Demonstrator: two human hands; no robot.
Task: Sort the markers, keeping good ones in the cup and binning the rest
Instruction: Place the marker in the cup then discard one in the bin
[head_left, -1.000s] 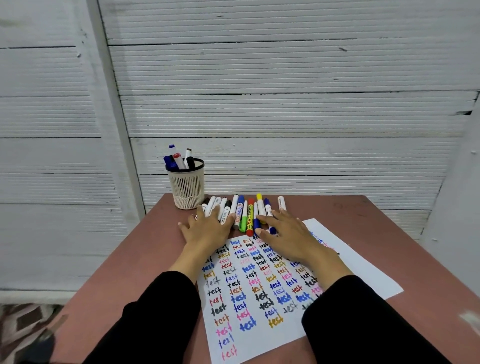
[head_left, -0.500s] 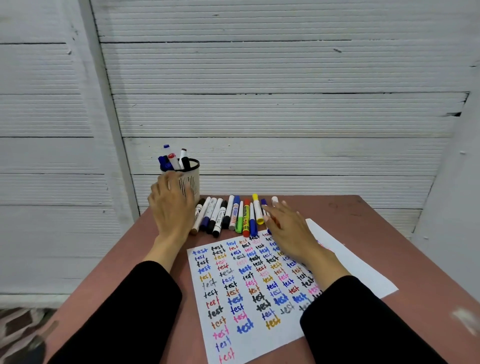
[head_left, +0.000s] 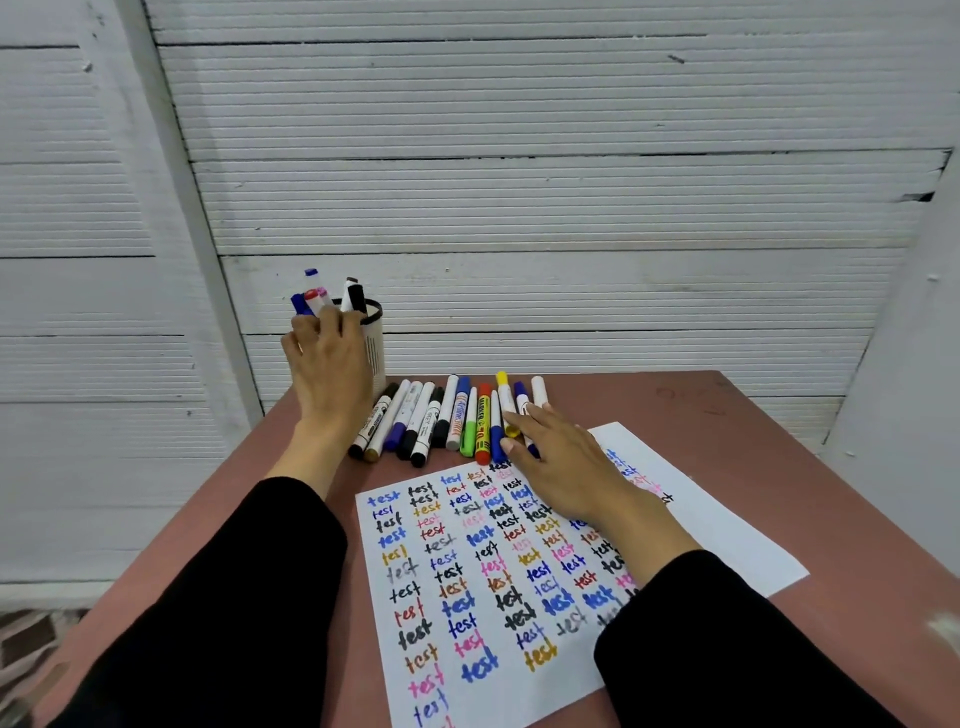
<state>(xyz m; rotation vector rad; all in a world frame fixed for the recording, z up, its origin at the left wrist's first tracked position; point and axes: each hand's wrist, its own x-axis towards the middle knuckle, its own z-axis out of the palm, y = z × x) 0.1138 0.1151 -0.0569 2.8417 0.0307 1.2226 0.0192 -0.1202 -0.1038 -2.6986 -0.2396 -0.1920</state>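
Cup (head_left: 375, 349) half hidden behind left hand (head_left: 327, 364), grip unclear; right hand (head_left: 563, 457) relaxed, flat on markers (head_left: 447, 415).

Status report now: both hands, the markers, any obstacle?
Left hand at cup, grip unclear. Right hand open on marker row. No obstacle seen.

left hand (head_left: 327, 374) raised, fingers (head_left: 304, 332) curled | right hand (head_left: 566, 457) flat, fingers (head_left: 519, 418) extended

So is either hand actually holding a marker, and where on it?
Left hand reaches the markers in the cup; whether it grips one cannot be told. Right hand rests flat, holding nothing.
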